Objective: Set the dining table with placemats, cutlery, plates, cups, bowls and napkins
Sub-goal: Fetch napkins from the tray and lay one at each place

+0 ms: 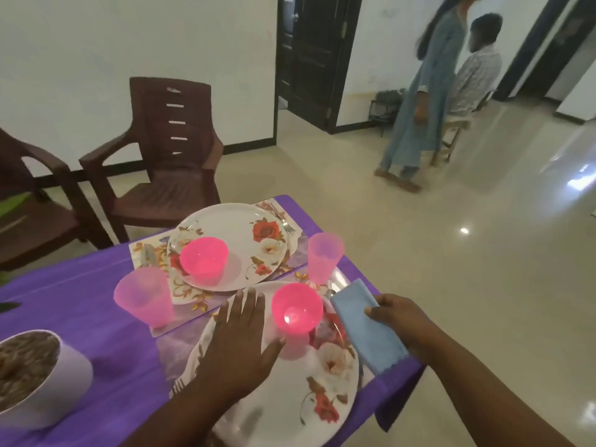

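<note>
Two flowered white plates lie on floral placemats: the near plate (322, 401) and the far plate (245, 233). A bright pink bowl stands on each, the near bowl (296, 309) and the far bowl (203, 260). Pale pink cups stand at the left (143, 296) and at the right (324, 258). My left hand (238, 343) lies flat with straight fingers on the near plate, its thumb by the near bowl. My right hand (403, 321) holds a folded light blue napkin (367, 327) over the near plate's right edge. A fork (177, 387) shows beside my left wrist.
A purple cloth (80, 291) covers the table, whose right edge runs beside my right arm. A white pot (64, 375) sits at near left. Two brown plastic chairs (164, 162) stand behind the table. One person stands and another sits across the tiled floor at right.
</note>
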